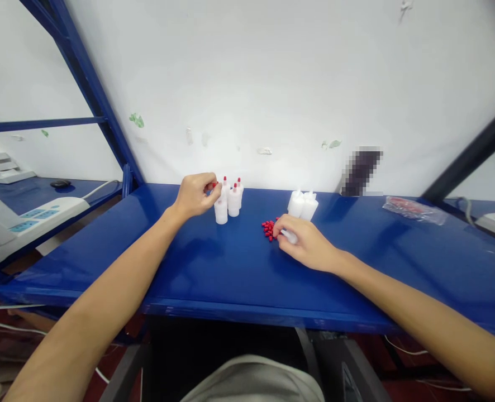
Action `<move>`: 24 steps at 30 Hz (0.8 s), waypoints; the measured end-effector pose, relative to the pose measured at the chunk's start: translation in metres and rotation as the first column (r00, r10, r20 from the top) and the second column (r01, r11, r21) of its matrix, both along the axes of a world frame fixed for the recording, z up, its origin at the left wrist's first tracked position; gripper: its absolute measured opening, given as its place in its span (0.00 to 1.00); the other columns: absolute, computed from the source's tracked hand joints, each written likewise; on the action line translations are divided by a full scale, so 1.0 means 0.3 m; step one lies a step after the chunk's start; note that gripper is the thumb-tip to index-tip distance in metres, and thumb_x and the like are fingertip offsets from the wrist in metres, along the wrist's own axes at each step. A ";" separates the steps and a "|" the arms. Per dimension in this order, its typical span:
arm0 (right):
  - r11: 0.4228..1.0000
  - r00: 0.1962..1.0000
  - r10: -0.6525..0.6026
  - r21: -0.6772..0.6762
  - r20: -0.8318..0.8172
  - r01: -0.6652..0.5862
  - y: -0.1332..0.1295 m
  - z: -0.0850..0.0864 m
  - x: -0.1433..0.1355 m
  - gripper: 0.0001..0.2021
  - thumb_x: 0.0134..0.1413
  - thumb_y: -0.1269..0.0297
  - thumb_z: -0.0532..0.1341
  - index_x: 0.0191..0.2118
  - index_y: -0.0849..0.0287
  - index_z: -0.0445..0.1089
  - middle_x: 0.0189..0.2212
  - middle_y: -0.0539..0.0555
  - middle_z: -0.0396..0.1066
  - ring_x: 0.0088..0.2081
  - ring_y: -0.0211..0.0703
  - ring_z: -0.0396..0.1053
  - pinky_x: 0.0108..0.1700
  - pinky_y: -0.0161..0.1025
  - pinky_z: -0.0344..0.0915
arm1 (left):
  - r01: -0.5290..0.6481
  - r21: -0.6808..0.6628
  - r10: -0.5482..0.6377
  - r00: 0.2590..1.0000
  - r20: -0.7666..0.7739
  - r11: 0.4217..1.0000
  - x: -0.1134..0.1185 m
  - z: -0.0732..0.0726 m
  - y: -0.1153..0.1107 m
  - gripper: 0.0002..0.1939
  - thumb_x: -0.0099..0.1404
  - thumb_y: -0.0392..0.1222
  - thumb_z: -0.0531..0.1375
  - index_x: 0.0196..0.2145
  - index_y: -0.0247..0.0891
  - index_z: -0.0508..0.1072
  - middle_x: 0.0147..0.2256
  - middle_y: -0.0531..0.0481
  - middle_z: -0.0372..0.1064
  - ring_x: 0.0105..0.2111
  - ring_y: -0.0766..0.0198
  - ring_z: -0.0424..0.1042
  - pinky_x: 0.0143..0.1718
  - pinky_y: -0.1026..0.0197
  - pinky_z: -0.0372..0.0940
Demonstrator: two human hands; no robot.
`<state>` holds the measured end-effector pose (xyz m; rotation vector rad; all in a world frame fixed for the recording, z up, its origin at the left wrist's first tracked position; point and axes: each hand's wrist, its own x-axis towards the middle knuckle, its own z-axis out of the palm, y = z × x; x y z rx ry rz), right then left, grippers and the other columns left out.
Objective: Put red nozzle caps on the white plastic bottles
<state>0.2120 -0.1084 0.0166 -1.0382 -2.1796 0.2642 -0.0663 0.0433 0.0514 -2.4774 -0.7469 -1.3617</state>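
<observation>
My left hand (196, 194) is closed, its thumb and finger pinching the red tip cap on top of a white squeeze bottle (221, 213). The bottle stands upright on the blue table. Several more white bottles with red tips (234, 202) stand right beside it. My right hand (308, 241) curls around a white, tapered nozzle-like piece (289, 236); whether a bottle body is attached is hidden by the palm. Its fingertips are at a small pile of loose red caps (268, 229). Behind that hand stand several white bottles with uncapped nozzles (303, 205).
A clear plastic bag (415, 210) with red contents lies at the right back. A dark blurred-out object (360, 171) leans on the wall. Blue frame posts (100, 95) rise at the left. A power strip (33, 223) sits on the left neighbouring table.
</observation>
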 end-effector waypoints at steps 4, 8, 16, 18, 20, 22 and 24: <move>0.999 0.998 0.043 -0.009 -0.039 -0.043 -0.004 0.002 -0.005 0.07 0.52 0.76 0.58 0.33 0.57 0.69 0.39 0.55 0.71 0.42 0.46 0.72 0.47 0.43 0.67 | -0.037 -0.054 0.034 0.998 -0.054 0.998 0.008 -0.015 0.003 0.14 0.64 0.43 0.55 0.22 0.38 0.60 0.19 0.56 0.57 0.20 0.69 0.56 0.25 0.63 0.53; 0.997 0.993 -0.038 -0.069 -0.111 0.031 0.002 -0.008 0.004 0.05 0.53 0.74 0.58 0.34 0.57 0.69 0.31 0.51 0.73 0.35 0.43 0.72 0.42 0.41 0.67 | -0.080 -0.082 0.072 0.992 -0.101 0.993 0.013 -0.024 0.000 0.12 0.64 0.43 0.56 0.24 0.38 0.64 0.21 0.55 0.60 0.22 0.68 0.59 0.27 0.63 0.53; 0.958 0.964 -0.056 -0.287 -0.260 -0.022 0.008 -0.029 0.031 0.04 0.57 0.66 0.57 0.34 0.59 0.68 0.28 0.50 0.70 0.26 0.37 0.66 0.31 0.36 0.65 | -0.098 -0.059 0.095 0.994 -0.051 0.993 0.007 -0.025 0.009 0.13 0.64 0.45 0.57 0.24 0.38 0.63 0.20 0.56 0.59 0.21 0.68 0.58 0.26 0.63 0.53; 0.945 0.958 -0.063 -0.325 -0.281 -0.033 0.009 -0.030 0.033 0.04 0.56 0.65 0.58 0.34 0.59 0.68 0.27 0.49 0.69 0.25 0.36 0.66 0.29 0.35 0.64 | -0.067 -0.004 0.067 0.998 0.008 0.998 0.007 -0.017 0.003 0.14 0.64 0.44 0.57 0.23 0.38 0.62 0.20 0.56 0.58 0.20 0.69 0.57 0.25 0.63 0.53; 0.923 0.942 -0.107 -0.385 -0.319 -0.026 0.012 -0.033 0.032 0.05 0.56 0.64 0.57 0.33 0.58 0.67 0.22 0.48 0.67 0.22 0.36 0.64 0.26 0.35 0.62 | -0.004 0.099 -0.001 0.999 0.046 0.995 0.019 -0.003 -0.018 0.14 0.64 0.42 0.56 0.22 0.38 0.61 0.19 0.56 0.58 0.19 0.69 0.57 0.24 0.63 0.53; 0.901 0.919 -0.165 -0.434 -0.358 -0.007 0.016 -0.036 0.028 0.06 0.56 0.62 0.56 0.32 0.58 0.65 0.17 0.45 0.64 0.19 0.36 0.61 0.23 0.34 0.59 | 0.079 0.215 -0.081 0.997 -0.002 0.973 0.052 0.012 -0.058 0.13 0.64 0.40 0.55 0.22 0.38 0.62 0.18 0.56 0.59 0.18 0.69 0.57 0.23 0.63 0.53; 0.896 0.904 -0.198 -0.444 -0.379 0.011 0.019 -0.036 0.023 0.06 0.55 0.62 0.56 0.30 0.57 0.64 0.15 0.44 0.62 0.18 0.36 0.60 0.22 0.33 0.57 | 0.160 0.273 -0.128 0.983 -0.132 0.948 0.102 0.018 -0.113 0.12 0.64 0.39 0.53 0.23 0.39 0.64 0.19 0.55 0.63 0.19 0.69 0.59 0.24 0.63 0.54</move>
